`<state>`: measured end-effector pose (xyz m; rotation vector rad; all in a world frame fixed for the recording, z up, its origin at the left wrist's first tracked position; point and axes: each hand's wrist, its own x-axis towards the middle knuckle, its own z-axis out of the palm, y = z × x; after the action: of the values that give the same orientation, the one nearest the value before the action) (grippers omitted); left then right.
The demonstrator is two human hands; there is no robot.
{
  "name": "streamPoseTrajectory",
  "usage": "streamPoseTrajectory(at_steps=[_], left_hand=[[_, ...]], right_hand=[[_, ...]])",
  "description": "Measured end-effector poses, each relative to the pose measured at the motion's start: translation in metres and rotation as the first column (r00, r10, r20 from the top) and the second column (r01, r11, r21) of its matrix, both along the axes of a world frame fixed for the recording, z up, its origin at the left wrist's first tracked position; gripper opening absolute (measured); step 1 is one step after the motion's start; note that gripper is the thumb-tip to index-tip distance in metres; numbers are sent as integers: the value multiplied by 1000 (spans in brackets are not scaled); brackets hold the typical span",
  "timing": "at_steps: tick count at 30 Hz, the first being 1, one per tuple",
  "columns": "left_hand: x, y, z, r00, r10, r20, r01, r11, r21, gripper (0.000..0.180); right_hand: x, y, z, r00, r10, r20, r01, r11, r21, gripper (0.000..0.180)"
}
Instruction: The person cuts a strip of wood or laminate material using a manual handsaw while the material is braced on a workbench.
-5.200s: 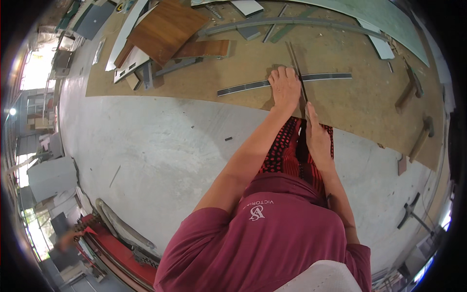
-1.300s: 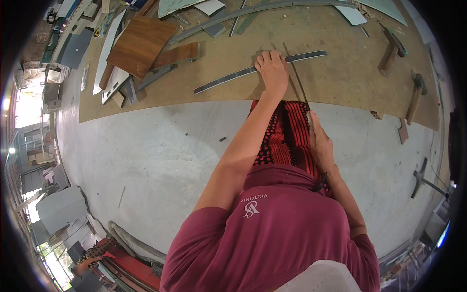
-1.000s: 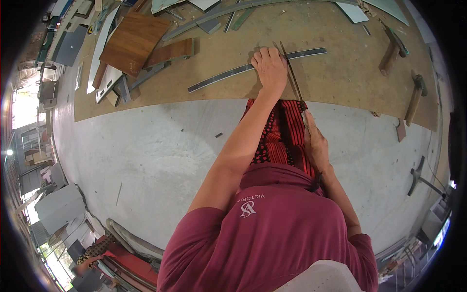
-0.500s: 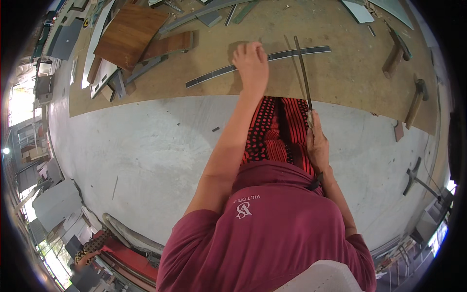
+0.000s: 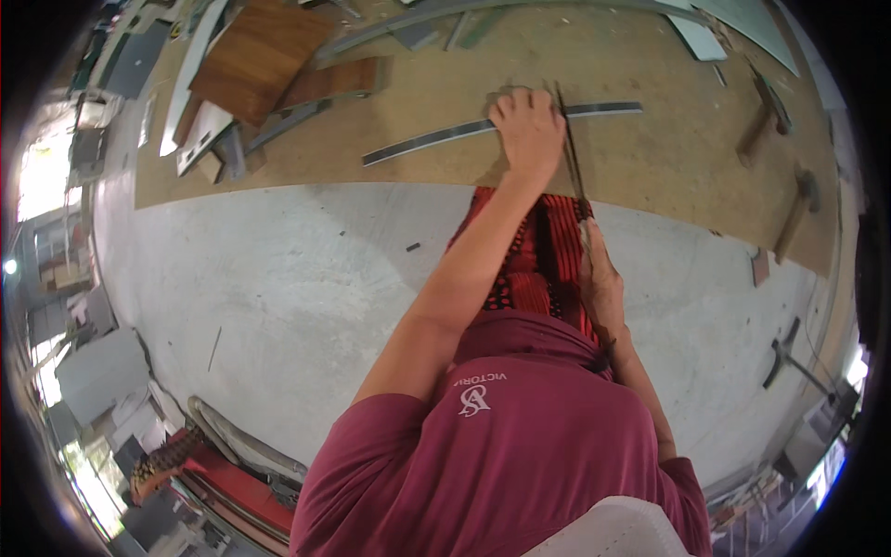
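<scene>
A long narrow grey strip (image 5: 418,145) with a pale edge lies across the tan board (image 5: 306,162). My left hand (image 5: 531,135) presses down over its middle, fingers bent across it. Just right of those fingers, a long thin dark saw-like tool (image 5: 574,162) crosses the strip, pointing away from me. Its near end is in my closed right hand (image 5: 601,278), low in front of my body. I cannot tell whether the tool touches the strip.
Brown wood panels (image 5: 260,58) and grey offcuts are heaped at the far left. Two wooden-handled tools, one a hammer (image 5: 796,213), lie at the right. A T-shaped metal piece (image 5: 785,355) is on the right, over the pale floor (image 5: 288,278). Pale sheets (image 5: 691,35) lie far right.
My left hand has moved right along the strip and now rests close beside the saw-like tool, its fingers lowered onto the strip. The right hand has shifted only slightly. The whole view has tilted a little.
</scene>
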<state>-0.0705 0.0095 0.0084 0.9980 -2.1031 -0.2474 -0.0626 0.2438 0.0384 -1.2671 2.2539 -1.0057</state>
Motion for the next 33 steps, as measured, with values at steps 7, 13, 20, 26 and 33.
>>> streamPoseTrajectory(at_steps=[7, 13, 20, 26, 33], left_hand=[[1, 6, -2, 991, 34, 126, -39, 998, 39, 21], [-1, 9, -7, 999, 10, -47, -10, 1000, 12, 19], [1, 3, 0, 1000, 28, 1, -28, 998, 57, 20], [-2, 5, 1, 1000, 10, -28, -10, 1000, 29, 22], [0, 6, 0, 999, 12, -35, -10, 998, 64, 24]], right_hand=[[-3, -6, -3, 999, 39, -7, -39, 998, 45, 46], [-15, -32, 14, 999, 44, -27, -41, 992, 117, 55], [-1, -12, 9, 999, 25, -40, -23, 998, 52, 54], [-20, -33, 5, 998, 56, 26, -58, 997, 51, 52], [-10, -15, 12, 998, -12, 55, 0, 976, 220, 56]])
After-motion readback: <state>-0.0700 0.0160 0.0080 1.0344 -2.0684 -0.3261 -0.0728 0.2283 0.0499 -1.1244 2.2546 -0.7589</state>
